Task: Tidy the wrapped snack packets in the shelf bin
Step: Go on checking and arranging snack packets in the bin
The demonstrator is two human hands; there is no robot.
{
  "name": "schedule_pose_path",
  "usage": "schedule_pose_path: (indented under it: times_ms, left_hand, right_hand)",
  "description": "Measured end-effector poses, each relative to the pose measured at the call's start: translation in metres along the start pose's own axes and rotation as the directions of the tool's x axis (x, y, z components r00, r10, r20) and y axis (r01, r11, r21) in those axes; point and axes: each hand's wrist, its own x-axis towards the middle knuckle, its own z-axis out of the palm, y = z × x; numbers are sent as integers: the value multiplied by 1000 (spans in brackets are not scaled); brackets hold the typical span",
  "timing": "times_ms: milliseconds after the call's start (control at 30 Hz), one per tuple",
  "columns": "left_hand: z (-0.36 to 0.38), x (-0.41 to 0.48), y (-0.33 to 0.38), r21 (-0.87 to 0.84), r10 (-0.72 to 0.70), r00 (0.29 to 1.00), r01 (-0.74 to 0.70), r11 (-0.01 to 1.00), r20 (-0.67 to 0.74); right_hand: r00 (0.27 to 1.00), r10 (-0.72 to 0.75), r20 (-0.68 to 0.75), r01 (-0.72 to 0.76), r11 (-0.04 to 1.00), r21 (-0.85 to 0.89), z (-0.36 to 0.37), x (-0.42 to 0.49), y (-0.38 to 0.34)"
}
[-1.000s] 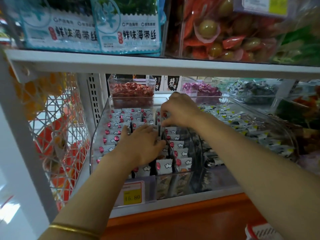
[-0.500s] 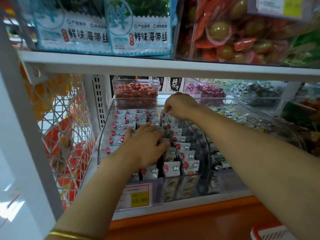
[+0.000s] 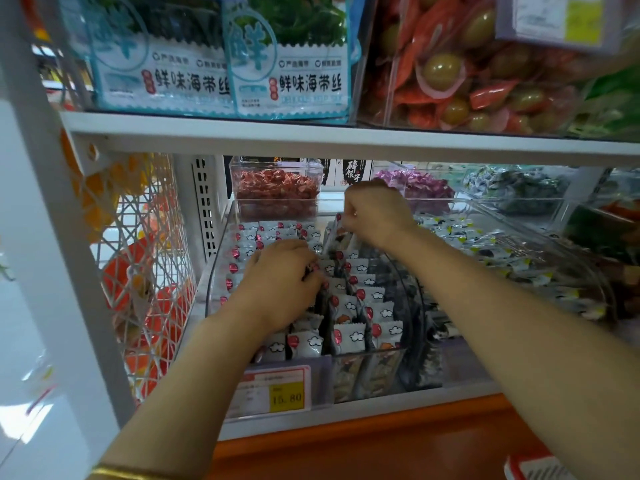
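A clear plastic shelf bin (image 3: 212, 271) holds rows of small white snack packets (image 3: 349, 337) with red dots and cloud marks, standing upright. My left hand (image 3: 284, 285) lies palm down on the middle rows, its fingers curled among the packets. Farther back, my right hand (image 3: 375, 211) is closed, pinching the top of a white packet (image 3: 337, 230) at the far end of the right-hand row. The packets under my left hand are hidden.
A yellow price tag (image 3: 277, 393) reading 15.80 sits on the bin's front. Behind stand clear boxes of red sweets (image 3: 275, 188) and purple sweets (image 3: 422, 187). A bin of blue-white packets (image 3: 491, 251) lies to the right, a white wire basket (image 3: 145, 271) to the left, and the upper shelf (image 3: 346, 140) overhead.
My right hand has closed into a pinch on a packet at the back of the row. My left hand has stayed pressed on the middle rows. The view has shifted slightly.
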Motion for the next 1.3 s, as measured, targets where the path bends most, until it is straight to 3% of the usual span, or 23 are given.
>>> schedule_pose_path:
  times_ms: [133, 267, 333, 433, 567, 633, 900, 1100, 1200, 1300]
  left_hand:
    - [-6, -5, 6, -177, -64, 988, 39, 983, -138]
    - [-10, -12, 12, -425, -172, 970, 85, 901, -171]
    - [-12, -17, 14, -535, -216, 966, 109, 838, -141]
    - [-15, -24, 17, -727, -256, 964, 125, 675, -72]
    - [-21, -30, 17, -904, -335, 941, 176, 389, 40]
    - [-23, -33, 17, -948, -367, 927, 184, 258, 80]
    - [-25, -36, 15, -992, -471, 875, 125, 4, 109]
    - [-28, -37, 15, -971, -421, 879, 162, -175, 222]
    - [-30, -37, 16, -957, -350, 899, 198, -211, 263]
    - [-31, -38, 18, -960, -300, 919, 209, -184, 257]
  right_hand:
    - [935, 206, -288, -105, 938, 330, -11, -36, -1]
    - [849, 420, -321, -105, 728, 677, -22, -74, -13]
    - [827, 507, -242, -138, 602, 787, -27, -85, -17]
    - [807, 591, -26, -186, 296, 937, -32, -97, -23]
    - [820, 542, 183, -172, -71, 983, -36, -108, -27]
    - [842, 488, 229, -159, -182, 970, -37, -112, -28]
    - [872, 403, 277, -153, -313, 937, -35, -116, -27]
    - [870, 411, 273, -134, -335, 933, -34, -113, -25]
    - [857, 438, 272, -121, -343, 932, -35, -112, -22]
    - [844, 463, 271, -107, -350, 931, -35, -112, -19]
